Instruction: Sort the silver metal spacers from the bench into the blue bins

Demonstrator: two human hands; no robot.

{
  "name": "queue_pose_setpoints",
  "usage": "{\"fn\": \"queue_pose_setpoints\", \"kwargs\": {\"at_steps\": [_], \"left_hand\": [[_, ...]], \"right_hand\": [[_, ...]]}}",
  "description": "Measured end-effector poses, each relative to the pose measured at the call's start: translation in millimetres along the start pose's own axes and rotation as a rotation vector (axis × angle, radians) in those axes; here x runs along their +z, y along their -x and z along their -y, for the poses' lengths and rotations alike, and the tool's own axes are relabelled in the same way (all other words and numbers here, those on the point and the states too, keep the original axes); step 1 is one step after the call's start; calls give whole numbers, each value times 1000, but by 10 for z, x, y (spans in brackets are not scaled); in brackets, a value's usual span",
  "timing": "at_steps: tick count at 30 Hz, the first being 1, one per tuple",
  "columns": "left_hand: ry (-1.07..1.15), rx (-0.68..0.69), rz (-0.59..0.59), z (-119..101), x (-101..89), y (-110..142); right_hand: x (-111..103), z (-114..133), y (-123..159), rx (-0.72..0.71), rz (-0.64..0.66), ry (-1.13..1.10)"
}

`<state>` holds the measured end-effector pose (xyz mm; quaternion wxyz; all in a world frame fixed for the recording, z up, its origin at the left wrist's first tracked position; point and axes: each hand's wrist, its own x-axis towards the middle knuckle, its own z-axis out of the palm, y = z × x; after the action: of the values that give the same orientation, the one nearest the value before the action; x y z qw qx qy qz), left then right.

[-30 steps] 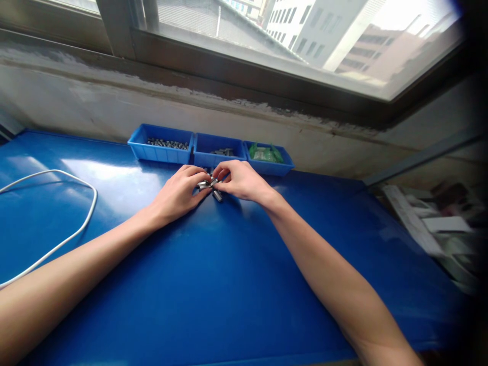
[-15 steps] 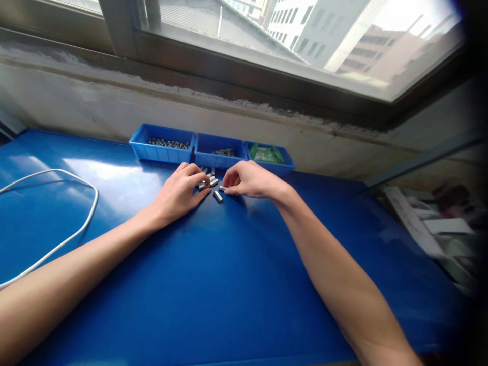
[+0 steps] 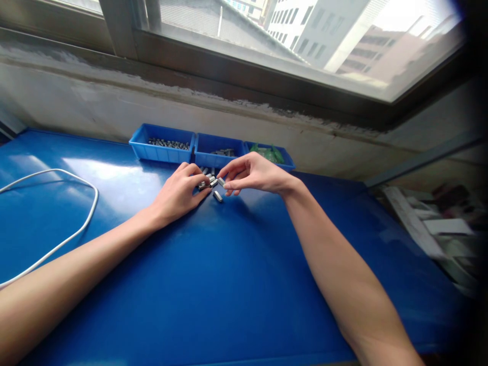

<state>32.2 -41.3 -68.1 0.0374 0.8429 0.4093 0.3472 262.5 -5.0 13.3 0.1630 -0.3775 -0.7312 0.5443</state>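
My right hand (image 3: 253, 175) pinches a small silvery metal block (image 3: 221, 181) between thumb and fingertips, a little above the table. My left hand (image 3: 185, 188) rests on the table, its thumb and fingers curled round small metal blocks (image 3: 203, 186) at the near side of a small heap. More blocks of the same kind (image 3: 212, 180) lie between my two hands; the fingers hide part of the heap. One loose metal block (image 3: 217, 196) lies on the tabletop just in front of the heap.
Three blue bins stand in a row by the wall: the left bin (image 3: 162, 154) with many small metal parts, the middle bin (image 3: 219, 161) with grey pieces, the right bin (image 3: 287, 166) with a green bag (image 3: 271, 153). A white cable (image 3: 93, 203) loops across the blue table (image 3: 198, 305).
My right hand has lifted a metal block off the table, raising it slightly up and to the left, with the fingers more stretched. My left hand has stayed in place.
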Motion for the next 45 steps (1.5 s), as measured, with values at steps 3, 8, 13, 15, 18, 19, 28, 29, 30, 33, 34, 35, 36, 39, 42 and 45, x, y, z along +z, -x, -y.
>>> {"fn": "queue_pose_setpoints", "kwargs": {"at_steps": [3, 8, 13, 15, 18, 19, 28, 29, 30, 33, 34, 35, 36, 39, 42, 45], "left_hand": [[-3, -1, 4, -13, -9, -3], [-2, -1, 17, -20, -14, -4], [-5, 5, 15, -27, -22, -4], [4, 16, 10, -29, -25, -4], [17, 54, 9, -25, -22, -2], [20, 72, 9, -21, -18, 0], [34, 207, 55, -2, -10, -9], [32, 214, 72, -7, -15, -9], [31, 215, 83, -13, -19, -8], [30, 183, 68, -27, -22, 9], [29, 175, 56, -29, -19, 16], [27, 173, 49, -28, -16, 22], [26, 180, 52, -26, -12, 27], [26, 198, 59, -17, 0, 31], [38, 186, 58, -5, 14, 25], [73, 199, 76, 10, 34, 24]], "right_hand": [[22, -70, -40, -73, -32, -91], [70, -87, -80, -156, -116, 69], [116, -41, -94, -263, -253, 382], [128, -37, -96, -284, -269, 405], [148, -41, -105, -293, -295, 354], [156, -45, -113, -298, -323, 345], [108, -230, -247, -222, -928, 566], [93, -263, -250, -202, -940, 601], [80, -292, -249, -186, -934, 631], [63, -341, -243, -168, -858, 676], [65, -340, -241, -168, -839, 679], [72, -331, -238, -168, -827, 680], [81, -313, -236, -170, -823, 679], [123, -226, -222, -194, -824, 669], [170, -126, -201, -241, -796, 655], [207, -59, -180, -285, -736, 633]]}}
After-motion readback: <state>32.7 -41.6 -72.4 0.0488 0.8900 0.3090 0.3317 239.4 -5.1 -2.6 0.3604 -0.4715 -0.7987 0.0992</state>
